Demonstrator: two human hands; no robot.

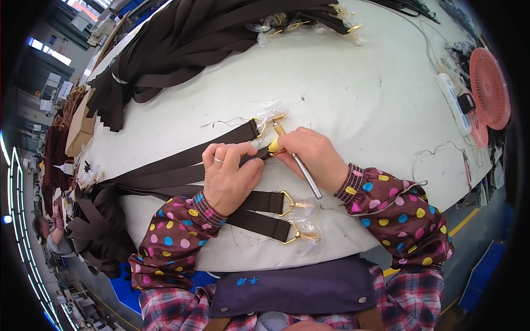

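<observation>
White tabletop (381, 110): far heap of dark straps (182, 38), some visibly clasped. Nearer, three straps carry gold clasps (286, 203); attachment looks done, remaining work unclear. Mid-tabletop, left hand (232, 174) pinches another strap end (264, 153), mostly hidden; right hand (312, 151) grips a corded tool (307, 176), tip obscured.

Straps (264, 202) on table (375, 105); strap bundle (185, 38) behind; power strip (454, 105) right, fan (488, 88) beside.
</observation>
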